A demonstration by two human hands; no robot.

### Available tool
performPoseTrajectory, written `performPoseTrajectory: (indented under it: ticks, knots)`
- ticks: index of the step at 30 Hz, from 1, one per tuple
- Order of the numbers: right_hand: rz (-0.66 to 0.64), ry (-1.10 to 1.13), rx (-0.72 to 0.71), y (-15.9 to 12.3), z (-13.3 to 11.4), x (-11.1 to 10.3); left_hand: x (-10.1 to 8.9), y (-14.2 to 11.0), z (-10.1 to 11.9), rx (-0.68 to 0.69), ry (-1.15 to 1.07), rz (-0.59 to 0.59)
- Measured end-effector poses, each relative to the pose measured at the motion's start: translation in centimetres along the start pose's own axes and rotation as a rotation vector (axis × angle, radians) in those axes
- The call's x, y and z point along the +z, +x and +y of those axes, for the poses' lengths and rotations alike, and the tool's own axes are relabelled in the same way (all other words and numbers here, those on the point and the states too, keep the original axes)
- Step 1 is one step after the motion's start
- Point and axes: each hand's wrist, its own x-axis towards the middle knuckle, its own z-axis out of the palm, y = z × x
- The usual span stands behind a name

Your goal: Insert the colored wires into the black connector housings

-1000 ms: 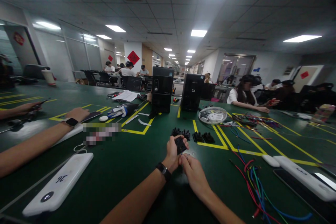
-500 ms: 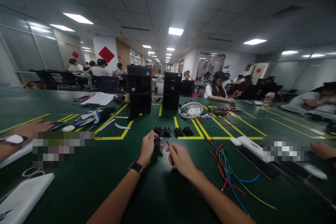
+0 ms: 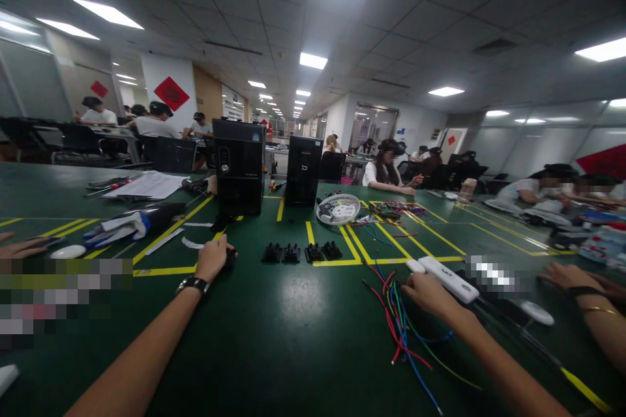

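My left hand [image 3: 214, 258] is closed around a small black plastic block [image 3: 229, 259], left of a row of several similar black blocks [image 3: 292, 253] with raised parts on top. The fingers hide most of the held block. My right hand [image 3: 429, 294] is at the upper right of a bundle of loose coloured wires [image 3: 398, 319], in front of a white power bank [image 3: 448, 279]. Its fingers are curled together, and what they hold, if anything, is hidden.
Two black computer towers, one on the left [image 3: 238, 169] and one on the right [image 3: 302, 172], stand beyond the blocks. A white round basket [image 3: 338, 210] is near them. Another person's hand [image 3: 567, 277] rests at the right; one more hand [image 3: 17, 249] is at the left edge.
My hands have moved apart from in front of the black blocks: the left with a black block to the left, the right over to the wires and power bank. The view has shifted right.
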Motion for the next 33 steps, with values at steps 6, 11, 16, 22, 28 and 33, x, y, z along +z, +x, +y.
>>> performPoseTrajectory:
  ticks: [6, 11, 16, 22, 28, 33]
  knots:
    - [-0.026, -0.100, 0.062, -0.6, 2.6, 1.4, -0.2, 1.7, -0.1, 0.084, 0.189, 0.031]
    - [0.108, -0.185, -0.013, -0.6, -0.1, 0.2, 2.0, 0.0, 2.3, 0.461, 0.223, -0.077]
    - [0.037, -0.031, -0.224, -0.2, -4.2, 0.3, 4.9, -1.2, 4.6, 0.689, 0.237, -0.488]
    - [-0.023, 0.007, -0.192, 0.7, -6.4, 1.5, 4.8, -1.4, 5.0, 0.588, 0.191, -0.496]
    - [0.111, 0.366, -0.363, -0.2, -7.6, 0.4, 3.2, -5.4, 4.6, 0.570, 0.097, -0.427]
    - [0.180, 0.595, -0.493, -1.4, -10.7, -1.1, 2.7, -10.0, 5.1, 0.566, -0.107, -0.337]
